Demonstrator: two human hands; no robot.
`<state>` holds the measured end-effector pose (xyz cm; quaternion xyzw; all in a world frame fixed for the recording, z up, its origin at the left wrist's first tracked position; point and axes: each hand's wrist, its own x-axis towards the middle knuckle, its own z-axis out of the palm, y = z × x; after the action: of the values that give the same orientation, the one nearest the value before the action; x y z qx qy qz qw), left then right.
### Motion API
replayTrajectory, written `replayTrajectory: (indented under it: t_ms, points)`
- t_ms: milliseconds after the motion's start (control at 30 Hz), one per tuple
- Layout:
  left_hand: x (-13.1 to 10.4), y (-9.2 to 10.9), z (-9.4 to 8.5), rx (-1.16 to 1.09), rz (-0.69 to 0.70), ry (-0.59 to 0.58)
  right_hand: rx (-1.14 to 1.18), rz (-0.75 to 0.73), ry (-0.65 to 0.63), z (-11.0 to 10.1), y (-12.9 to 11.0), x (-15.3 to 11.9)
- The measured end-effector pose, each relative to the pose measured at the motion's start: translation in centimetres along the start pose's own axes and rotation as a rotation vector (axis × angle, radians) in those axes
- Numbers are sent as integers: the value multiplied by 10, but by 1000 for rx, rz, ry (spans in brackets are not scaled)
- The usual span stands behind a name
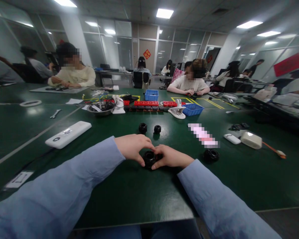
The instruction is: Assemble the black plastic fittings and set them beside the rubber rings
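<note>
A black round part with a hole in its middle (149,157) stands on the green table in front of me, hole upward. My left hand (134,146) curls around its left and far side, with thumb and fingers against it. From the right, my right hand (171,156) closes on the same part, its thumb near the front edge. The fingertips of both hands meet behind the part. Just beyond them are two smaller black round parts, one on the left (143,127) and one on the right (157,129). A similar black part (211,155) lies beyond my right wrist.
A white power bank-like box (68,134) is on the left, near a wrench (55,114). Farther back are a metal bowl (101,109), red blocks (146,103) and blue bins (193,109). A cream box (251,140) sits right. Two people sit across the table.
</note>
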<state>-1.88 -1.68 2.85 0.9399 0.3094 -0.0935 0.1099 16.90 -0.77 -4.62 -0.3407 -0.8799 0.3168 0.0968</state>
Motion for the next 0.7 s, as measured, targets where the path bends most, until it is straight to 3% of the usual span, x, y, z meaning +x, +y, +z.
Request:
replayTrajectory:
  t_ms: [267,700]
  points:
    - [1,2,0,16,62,17,-9,-13,1,-1,-4,0]
    - [6,3,0,26,18,10,2,14,0,0,-5,-1]
